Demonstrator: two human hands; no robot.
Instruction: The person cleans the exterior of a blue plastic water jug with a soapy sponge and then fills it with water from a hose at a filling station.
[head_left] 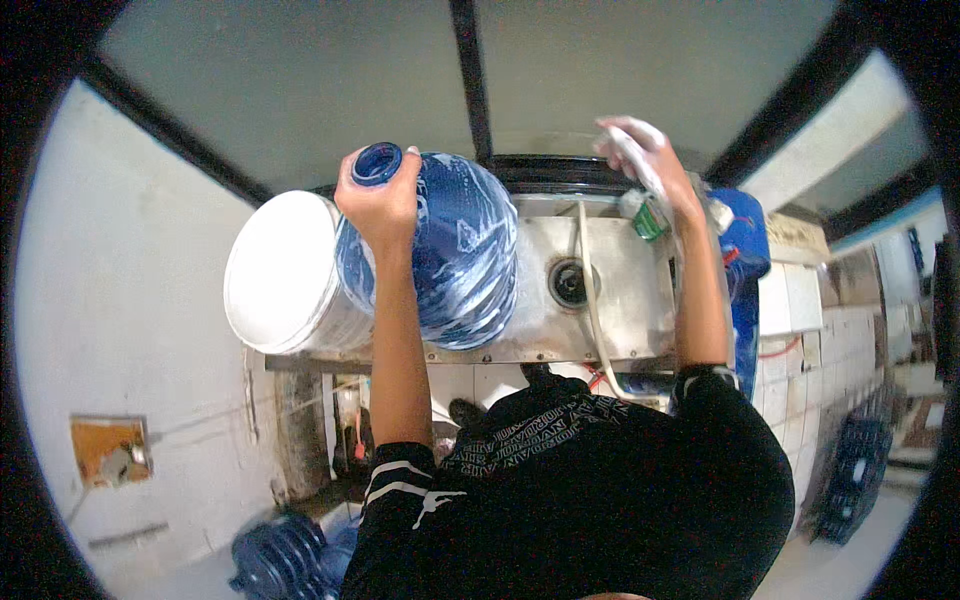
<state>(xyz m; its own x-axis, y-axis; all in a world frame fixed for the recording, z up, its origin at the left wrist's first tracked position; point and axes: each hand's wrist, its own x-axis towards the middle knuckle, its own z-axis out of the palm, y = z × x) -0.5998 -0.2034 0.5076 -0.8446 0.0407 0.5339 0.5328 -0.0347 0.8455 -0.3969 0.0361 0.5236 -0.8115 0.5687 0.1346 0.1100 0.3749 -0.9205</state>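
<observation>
A large blue water jug (468, 255), streaked with white suds, is tilted on the steel counter at the left of the sink. My left hand (385, 205) is closed round its neck, and the round mouth of the jug shows above the fingers. Raised over the sink's far right side, my right hand (650, 160) is apart from the jug. Its fingers are bent and partly smeared by motion. Something white, foam or a cloth, lies along them, and I cannot make out which.
A white bucket (275, 275) stands left of the jug. A pale hose (592, 300) crosses the steel sink (540, 325) beside its drain (568, 283). A green packet (649, 222) and a blue container (742, 230) are at the right. Blue jugs (285, 555) and a dark crate (855, 480) are lower down.
</observation>
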